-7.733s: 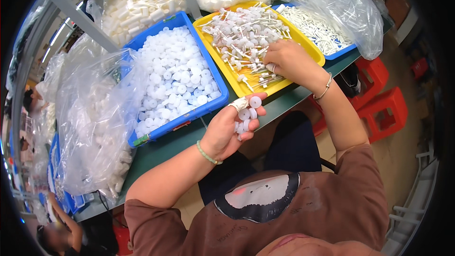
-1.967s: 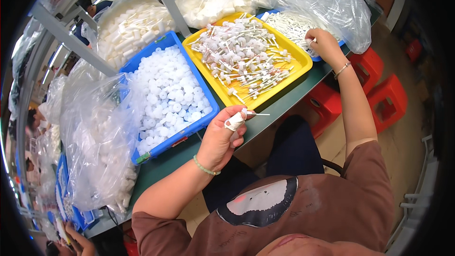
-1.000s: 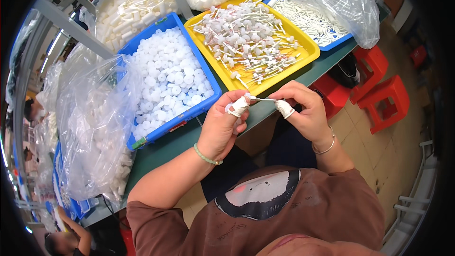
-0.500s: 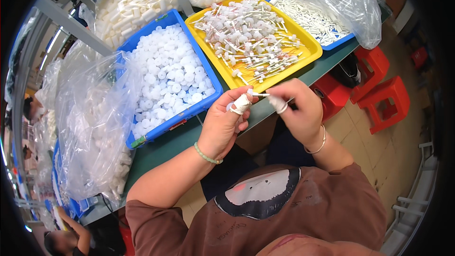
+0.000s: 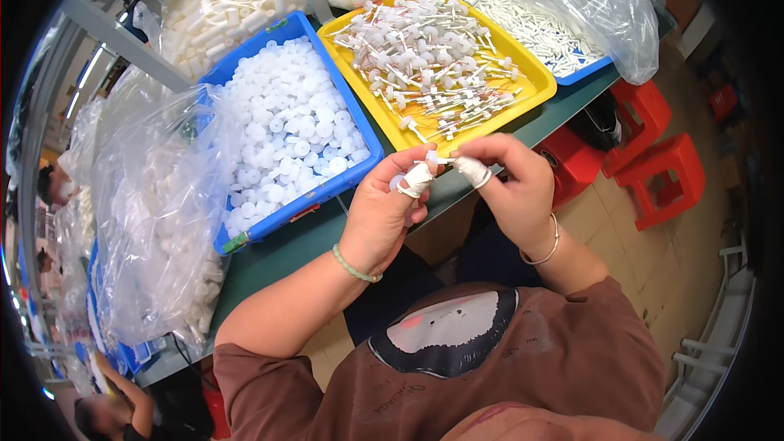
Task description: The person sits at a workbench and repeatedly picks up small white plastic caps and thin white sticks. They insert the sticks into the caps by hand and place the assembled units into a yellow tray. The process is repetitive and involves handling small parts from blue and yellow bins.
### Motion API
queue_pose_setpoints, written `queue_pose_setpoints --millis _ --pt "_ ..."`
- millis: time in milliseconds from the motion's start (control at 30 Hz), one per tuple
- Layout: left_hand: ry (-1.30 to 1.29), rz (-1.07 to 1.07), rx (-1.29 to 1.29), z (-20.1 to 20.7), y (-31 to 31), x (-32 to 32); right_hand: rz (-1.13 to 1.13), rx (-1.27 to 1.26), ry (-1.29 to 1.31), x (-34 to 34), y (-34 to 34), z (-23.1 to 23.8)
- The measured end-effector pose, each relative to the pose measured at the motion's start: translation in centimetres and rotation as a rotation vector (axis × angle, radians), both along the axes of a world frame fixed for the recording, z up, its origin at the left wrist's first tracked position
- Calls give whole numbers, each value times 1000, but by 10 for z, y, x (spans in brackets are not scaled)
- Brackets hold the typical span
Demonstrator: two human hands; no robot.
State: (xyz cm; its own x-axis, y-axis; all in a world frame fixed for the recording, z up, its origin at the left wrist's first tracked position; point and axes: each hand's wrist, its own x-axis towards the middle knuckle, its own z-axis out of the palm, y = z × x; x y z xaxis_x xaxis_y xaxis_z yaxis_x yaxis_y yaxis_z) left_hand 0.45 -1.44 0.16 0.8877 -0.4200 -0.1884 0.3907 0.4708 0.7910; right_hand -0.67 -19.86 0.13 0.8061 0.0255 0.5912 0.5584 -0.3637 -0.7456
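My left hand (image 5: 382, 211), its thumb wrapped in white tape, pinches a small translucent white plastic piece (image 5: 432, 157) just beyond the front edge of the yellow tray. More of something whitish shows behind that thumb, mostly hidden by the fingers. From the right, my right hand (image 5: 518, 188) closes its taped thumb and forefinger on the end of a short white stick (image 5: 445, 161) that meets the plastic piece. The yellow tray (image 5: 535, 98) holds a heap of white sticks with discs and thin reddish wires. Beside it, the blue bin (image 5: 290, 216) is full of translucent white discs.
A second blue tray (image 5: 585, 75) of short white tubes stands at the back right, with a clear plastic bag (image 5: 604, 8) over it. Bagged parts (image 5: 155, 220) lie left on the green table (image 5: 261, 269). Red stools (image 5: 665, 180) stand to the right; other people work at far left.
My right hand has moved slightly left toward my left hand, its thumb and forefinger now closer to the plastic piece. Less of the stick shows between the hands.
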Motion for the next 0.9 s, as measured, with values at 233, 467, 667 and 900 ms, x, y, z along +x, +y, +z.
queue_pose_setpoints --millis 233,467,667,900 --pt "61 -49 -7 4 0 0 215 397 462 18 -8 13" --pt "123 -179 -130 8 2 1 -40 -23 -106 167 -27 47" --pt "96 -186 -86 4 4 3 -27 -199 23 132 -40 53" --pt "197 -185 -49 7 4 0 202 -597 11 84 -55 38"
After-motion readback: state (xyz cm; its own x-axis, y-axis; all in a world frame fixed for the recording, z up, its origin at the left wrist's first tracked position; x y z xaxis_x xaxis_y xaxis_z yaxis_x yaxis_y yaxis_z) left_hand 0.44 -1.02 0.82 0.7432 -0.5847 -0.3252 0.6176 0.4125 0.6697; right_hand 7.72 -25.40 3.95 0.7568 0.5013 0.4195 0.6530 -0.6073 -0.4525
